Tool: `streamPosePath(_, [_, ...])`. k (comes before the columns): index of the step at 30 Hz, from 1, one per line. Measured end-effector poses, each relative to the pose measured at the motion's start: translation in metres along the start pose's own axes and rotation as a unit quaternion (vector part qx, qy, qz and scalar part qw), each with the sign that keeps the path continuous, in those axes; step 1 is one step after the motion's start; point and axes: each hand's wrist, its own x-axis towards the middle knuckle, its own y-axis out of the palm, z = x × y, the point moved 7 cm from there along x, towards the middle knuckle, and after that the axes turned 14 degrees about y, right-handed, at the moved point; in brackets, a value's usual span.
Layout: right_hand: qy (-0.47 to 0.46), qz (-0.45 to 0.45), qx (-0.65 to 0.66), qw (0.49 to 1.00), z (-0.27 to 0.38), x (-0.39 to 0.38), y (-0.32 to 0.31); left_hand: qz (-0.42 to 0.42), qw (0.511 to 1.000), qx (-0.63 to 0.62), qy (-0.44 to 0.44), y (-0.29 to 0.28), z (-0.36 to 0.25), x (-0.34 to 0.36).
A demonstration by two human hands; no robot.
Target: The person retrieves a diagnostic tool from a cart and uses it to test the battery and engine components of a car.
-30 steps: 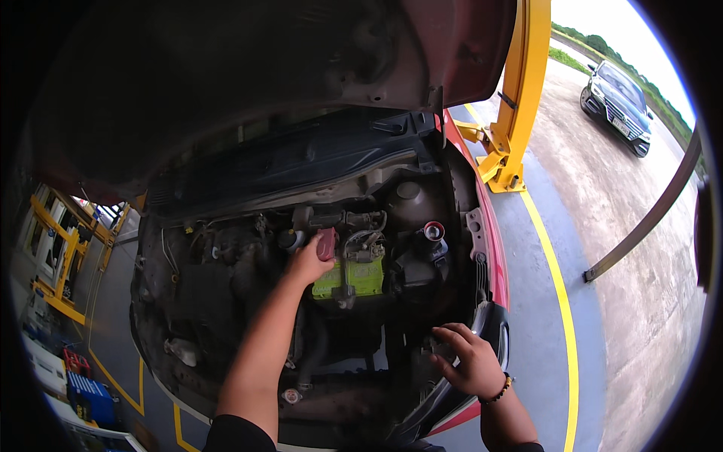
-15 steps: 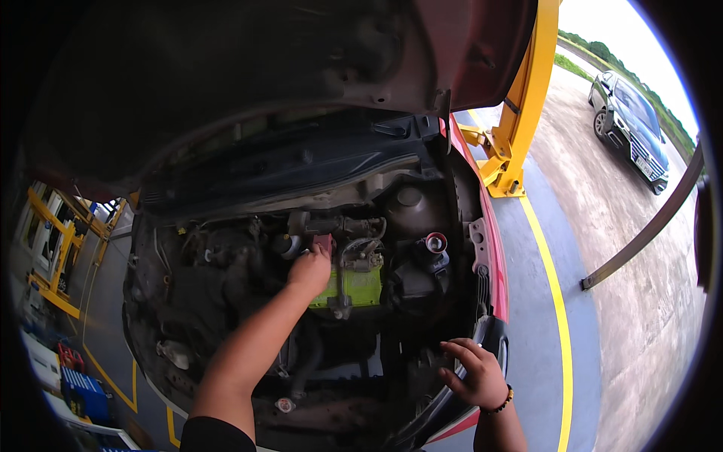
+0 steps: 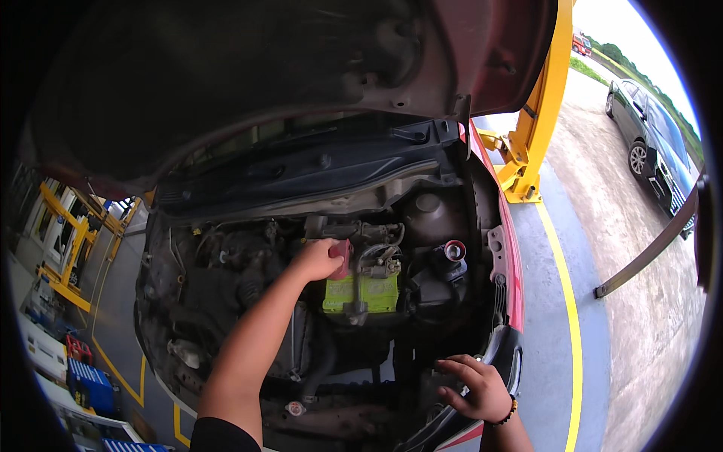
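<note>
Left hand [image 3: 318, 260]: red cover [image 3: 343, 259] is gripped between thumb and curled fingers.
Red cover: positioned at green battery's [image 3: 378, 294] rear left corner.
Right hand [image 3: 479, 392]: fingers loosely parted, nothing gripped; held near engine bay's [image 3: 331, 418] front right.

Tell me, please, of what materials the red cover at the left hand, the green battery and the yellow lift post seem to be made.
Red cover: probably moulded plastic, matte, from its blocky, evenly coloured shape. Green battery: likely a plastic case, with smooth, flat sides. Yellow lift post: probably painted steel, judging by its smooth coat.
</note>
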Motion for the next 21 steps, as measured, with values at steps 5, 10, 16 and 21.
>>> streamPosePath(5, [-0.024, -0.001, -0.002, 1.000, 0.009, -0.001, 0.005, 0.075, 0.991, 0.086, -0.064, 0.027, 0.034, 0.049])
streamPosePath(10, [-0.006, -0.013, 0.007, 1.000, 0.000, -0.009, 0.000, 0.098, 0.974, 0.082, -0.188, 0.042, 0.067, 0.077])
streamPosePath(16, [0.035, -0.032, 0.023, 0.999, -0.027, -0.021, -0.007, 0.136, 0.970, 0.028, -0.198, 0.039, 0.073, 0.075])
streamPosePath(21, [0.044, -0.031, 0.015, 0.998, -0.031, -0.023, -0.006, 0.159, 0.966, -0.014, -0.201, 0.036, 0.060, 0.074])
